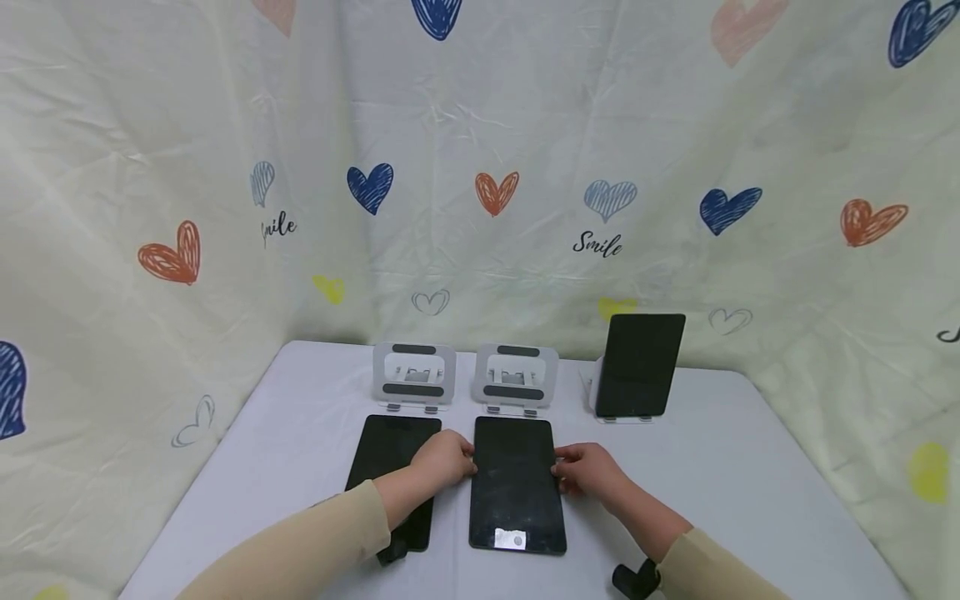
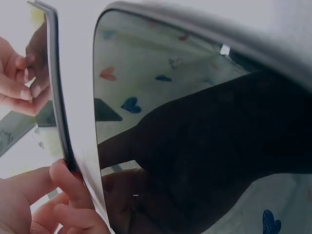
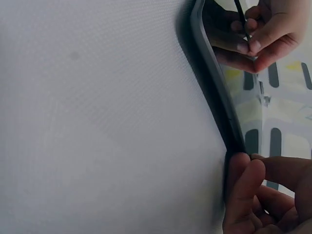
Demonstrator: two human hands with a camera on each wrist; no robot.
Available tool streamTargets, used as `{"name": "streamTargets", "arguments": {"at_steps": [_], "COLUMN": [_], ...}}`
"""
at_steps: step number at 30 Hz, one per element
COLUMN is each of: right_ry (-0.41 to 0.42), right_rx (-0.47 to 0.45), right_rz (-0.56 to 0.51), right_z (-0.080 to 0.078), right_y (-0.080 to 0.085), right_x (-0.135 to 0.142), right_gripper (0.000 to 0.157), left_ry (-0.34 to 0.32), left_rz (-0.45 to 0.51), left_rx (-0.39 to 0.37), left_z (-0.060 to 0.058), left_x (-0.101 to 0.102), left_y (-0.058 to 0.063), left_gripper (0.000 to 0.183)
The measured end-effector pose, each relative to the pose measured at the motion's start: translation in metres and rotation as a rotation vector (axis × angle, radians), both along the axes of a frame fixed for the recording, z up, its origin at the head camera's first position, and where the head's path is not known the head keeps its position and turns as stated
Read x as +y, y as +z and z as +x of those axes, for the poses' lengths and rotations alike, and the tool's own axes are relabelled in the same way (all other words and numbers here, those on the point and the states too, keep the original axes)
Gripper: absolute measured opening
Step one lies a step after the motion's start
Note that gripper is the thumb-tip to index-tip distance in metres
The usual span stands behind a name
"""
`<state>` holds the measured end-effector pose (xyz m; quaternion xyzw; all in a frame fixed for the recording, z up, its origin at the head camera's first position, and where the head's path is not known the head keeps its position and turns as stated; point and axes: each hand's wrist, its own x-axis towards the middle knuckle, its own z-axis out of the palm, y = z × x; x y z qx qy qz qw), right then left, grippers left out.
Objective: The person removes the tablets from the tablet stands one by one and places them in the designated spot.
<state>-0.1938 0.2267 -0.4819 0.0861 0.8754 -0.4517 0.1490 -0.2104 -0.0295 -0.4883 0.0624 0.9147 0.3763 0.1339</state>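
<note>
A black tablet (image 1: 517, 492) is held between both hands in front of the middle stand. My left hand (image 1: 446, 458) pinches its left edge, and my right hand (image 1: 588, 471) pinches its right edge. In the left wrist view, curled left fingers (image 2: 68, 187) grip the tablet's side. Fingers of the right hand (image 3: 243, 195) bend around the opposite edge in the right wrist view. Another dark tablet (image 1: 393, 446) lies flat to the left, partly hidden under my left forearm. How far the held tablet is off the table, I cannot tell.
Two white stands with grey pads, the left stand (image 1: 414, 375) and the middle stand (image 1: 515, 377), are behind the tablets. A third tablet (image 1: 641, 365) leans upright on a stand at the back right. A curtain (image 1: 480, 108) printed with hearts hangs behind the white table (image 1: 720, 467).
</note>
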Motion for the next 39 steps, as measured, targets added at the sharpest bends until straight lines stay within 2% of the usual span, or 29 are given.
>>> {"name": "streamTargets", "arguments": {"at_steps": [13, 24, 31, 39], "right_ry": [0.033, 0.054, 0.054, 0.059], "right_rx": [0.019, 0.022, 0.075, 0.142], "right_rz": [0.129, 0.149, 0.176, 0.170], "right_z": [0.001, 0.001, 0.004, 0.003], "right_y": [-0.001, 0.000, 0.008, 0.015], "right_x": [0.001, 0.003, 0.009, 0.025], "right_gripper": [0.033, 0.039, 0.038, 0.039], "left_ry": [0.016, -0.012, 0.019, 0.036], "left_rz": [-0.020, -0.037, 0.033, 0.130], "left_rx": [-0.008, -0.005, -0.014, 0.005], "left_z": [0.004, -0.001, -0.007, -0.011], "left_x": [0.006, 0.000, -0.007, -0.003], "left_y": [-0.002, -0.001, -0.003, 0.009], "left_gripper": [0.019, 0.024, 0.025, 0.025]}}
